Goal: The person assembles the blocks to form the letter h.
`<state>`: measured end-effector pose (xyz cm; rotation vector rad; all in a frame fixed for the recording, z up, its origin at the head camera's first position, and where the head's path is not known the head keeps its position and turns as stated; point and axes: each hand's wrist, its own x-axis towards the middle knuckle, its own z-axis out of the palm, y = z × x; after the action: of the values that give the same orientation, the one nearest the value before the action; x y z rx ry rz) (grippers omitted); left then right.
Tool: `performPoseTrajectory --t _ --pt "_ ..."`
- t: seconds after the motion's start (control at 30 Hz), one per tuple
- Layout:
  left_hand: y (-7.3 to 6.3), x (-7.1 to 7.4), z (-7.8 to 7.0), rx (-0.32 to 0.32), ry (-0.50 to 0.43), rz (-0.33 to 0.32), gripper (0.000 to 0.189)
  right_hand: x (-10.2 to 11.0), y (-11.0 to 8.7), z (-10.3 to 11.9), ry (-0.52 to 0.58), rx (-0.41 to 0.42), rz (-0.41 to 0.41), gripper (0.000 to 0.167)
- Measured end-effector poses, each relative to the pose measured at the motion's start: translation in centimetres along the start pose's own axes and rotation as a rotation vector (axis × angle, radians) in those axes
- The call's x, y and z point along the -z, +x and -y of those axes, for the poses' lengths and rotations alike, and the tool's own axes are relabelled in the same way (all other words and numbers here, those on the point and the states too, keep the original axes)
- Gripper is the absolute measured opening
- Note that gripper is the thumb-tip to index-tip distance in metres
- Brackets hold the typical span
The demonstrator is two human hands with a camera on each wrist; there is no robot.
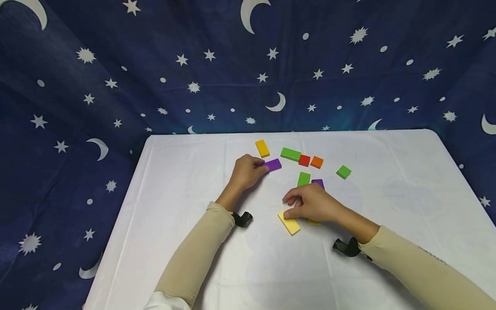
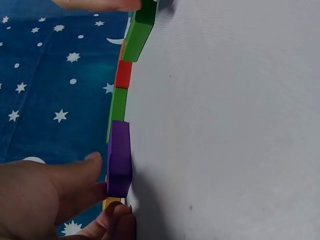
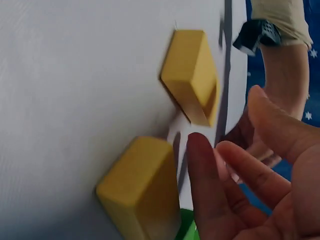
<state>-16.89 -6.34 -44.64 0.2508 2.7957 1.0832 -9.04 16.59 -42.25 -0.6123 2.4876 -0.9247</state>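
My left hand [image 1: 247,172] holds one end of a purple block [image 1: 274,164] between thumb and fingers; in the left wrist view the end of this purple block [image 2: 119,160] lies among the fingertips. Lower on the table, the right hand [image 1: 315,202] hovers with its thumb overlapping a yellow block [image 1: 291,225] in the head view. From the right wrist, thumb and fingers look spread, with that yellow block [image 3: 182,57] beyond the fingertips. A second yellow block [image 3: 142,185] stands beside the fingers, mostly hidden under the hand in the head view.
Behind the right hand are a green block [image 1: 304,178] and a partly covered purple block [image 1: 318,182]. Farther back lie an amber block [image 1: 262,148], a long green block [image 1: 290,154], a red cube [image 1: 304,160] and an orange cube [image 1: 317,162]. A green cube [image 1: 343,172] sits rightward.
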Motion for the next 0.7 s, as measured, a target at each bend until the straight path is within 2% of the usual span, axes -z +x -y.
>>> performPoseTrajectory --t 0.2,0.43,0.6,0.7 --pt "-0.2 -0.2 -0.6 -0.014 0.031 -0.042 0.024 -0.9 -0.1 0.5 -0.043 0.017 0.019 0.038" --pt "-0.5 -0.3 -0.7 -0.029 0.022 -0.083 0.016 -1.7 -0.3 1.0 -0.061 0.031 -0.006 0.023" --pt "-0.8 -0.4 -0.5 -0.045 -0.019 -0.117 0.011 -1.8 -0.4 1.1 -0.038 0.028 -0.003 0.024" --pt "-0.9 -0.3 -0.1 -0.025 -0.080 -0.110 0.012 -1.7 -0.4 1.0 -0.027 0.039 0.008 0.024"
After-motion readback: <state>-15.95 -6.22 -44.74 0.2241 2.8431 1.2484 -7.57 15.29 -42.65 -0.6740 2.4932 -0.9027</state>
